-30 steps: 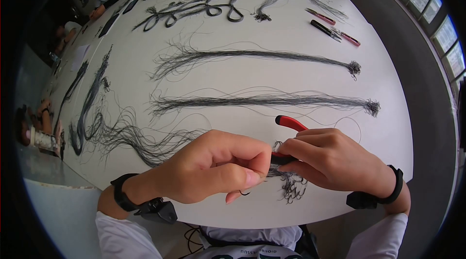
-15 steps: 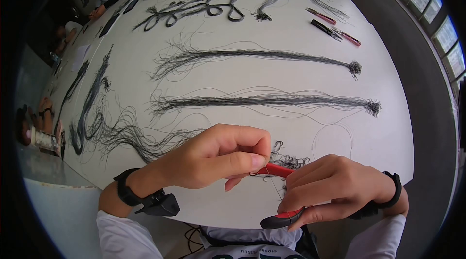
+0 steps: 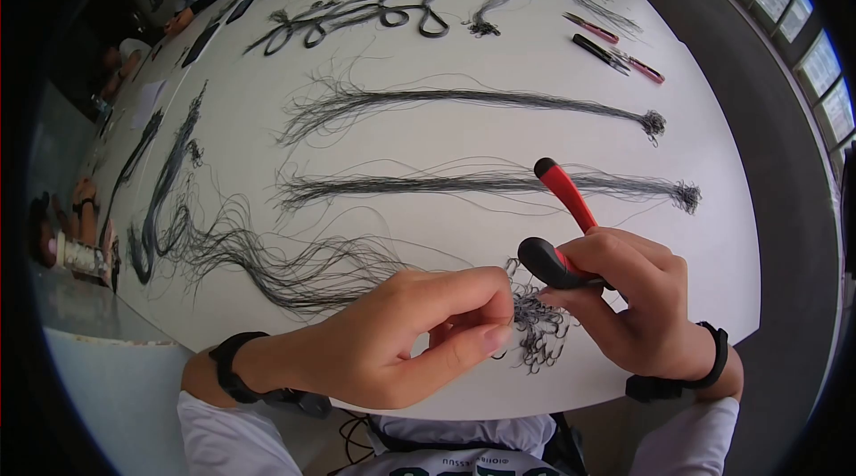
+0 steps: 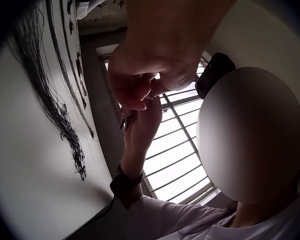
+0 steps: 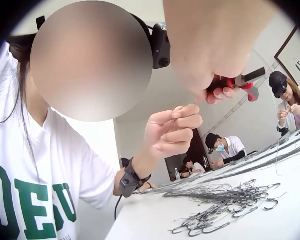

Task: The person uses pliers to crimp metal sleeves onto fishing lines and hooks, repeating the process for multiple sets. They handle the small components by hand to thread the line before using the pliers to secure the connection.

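Right hand (image 3: 637, 293) grips pliers (image 3: 562, 268) (handles (image 3: 570, 198) forward-left)

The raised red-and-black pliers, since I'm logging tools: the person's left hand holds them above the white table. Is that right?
Not quite: the person's right hand holds the raised red-and-black pliers above the white table, as the head view shows.

Right-hand fingers (image 3: 617, 258) grip red-and-black, curved-handled pliers (image 3: 571, 198) over the smooth white desk (image 3: 704, 289); left-hand fingers (image 3: 456, 295) pinch, contents hidden, just beside tangled dark metal hooks (image 3: 540, 331)
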Demonstrator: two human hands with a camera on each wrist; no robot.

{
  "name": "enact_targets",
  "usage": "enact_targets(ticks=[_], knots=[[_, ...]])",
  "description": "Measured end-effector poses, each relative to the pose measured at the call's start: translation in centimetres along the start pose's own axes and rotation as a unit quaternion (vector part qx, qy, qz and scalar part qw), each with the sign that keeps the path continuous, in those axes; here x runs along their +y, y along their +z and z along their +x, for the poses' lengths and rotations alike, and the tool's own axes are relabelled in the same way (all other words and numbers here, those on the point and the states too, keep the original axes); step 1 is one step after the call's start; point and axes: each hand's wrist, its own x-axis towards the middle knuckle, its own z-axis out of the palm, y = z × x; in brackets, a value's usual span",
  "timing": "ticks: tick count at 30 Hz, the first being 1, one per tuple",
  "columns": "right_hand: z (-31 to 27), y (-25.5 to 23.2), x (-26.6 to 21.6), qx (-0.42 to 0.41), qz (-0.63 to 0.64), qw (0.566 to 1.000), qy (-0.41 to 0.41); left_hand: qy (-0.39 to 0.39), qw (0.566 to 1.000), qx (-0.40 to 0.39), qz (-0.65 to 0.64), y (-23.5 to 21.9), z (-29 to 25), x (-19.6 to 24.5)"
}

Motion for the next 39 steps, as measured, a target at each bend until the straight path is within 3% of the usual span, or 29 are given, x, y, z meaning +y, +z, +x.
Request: enact_targets(ticks=[1, 3, 5, 7, 13, 18, 29, 31, 39], knots=[[0.0, 0.2, 0.1, 0.001, 0.000, 1.000, 0.000, -0.023, 0.999, -0.006, -0.026, 0.1, 0.0, 0.0], [0.1, 0.4, 0.3, 0.028, -0.108, 0.991, -0.079, -0.020, 0.998, -0.010, -0.056, 0.3, 0.1, -0.8], [0.2, 0.7, 0.6, 0.039, -0.108, 0.990, -0.079, -0.017, 0.996, -0.014, -0.087, 0.5, 0.1, -1.0], [0.3, 0.8, 0.9, 0.049, -0.108, 0.990, -0.080, -0.082, 0.983, 0.004, -0.163, 0.6, 0.2, -0.9], [0.3, 0.9, 1.6, 0.056, -0.160, 0.978, -0.120, -0.081, 0.973, 0.007, -0.218, 0.8, 0.3, -1.2], [0.2, 1.4, 2.0, 0.081, -0.185, 0.963, -0.178, -0.082, 0.970, -0.019, -0.228, 0.7, 0.1, -1.5], [-0.4, 1.7, 2.2, 0.063, -0.164, 0.968, -0.178, -0.108, 0.965, -0.046, -0.234, 0.8, -0.2, -1.7], [-0.5, 1.8, 2.4, 0.060, -0.157, 0.970, -0.176, -0.050, 0.986, -0.034, -0.158, 0.9, -0.1, -2.1], [-0.5, 1.9, 2.8, 0.048, -0.152, 0.973, -0.169, -0.044, 0.990, -0.054, -0.124, 0.4, 0.0, -2.2]])
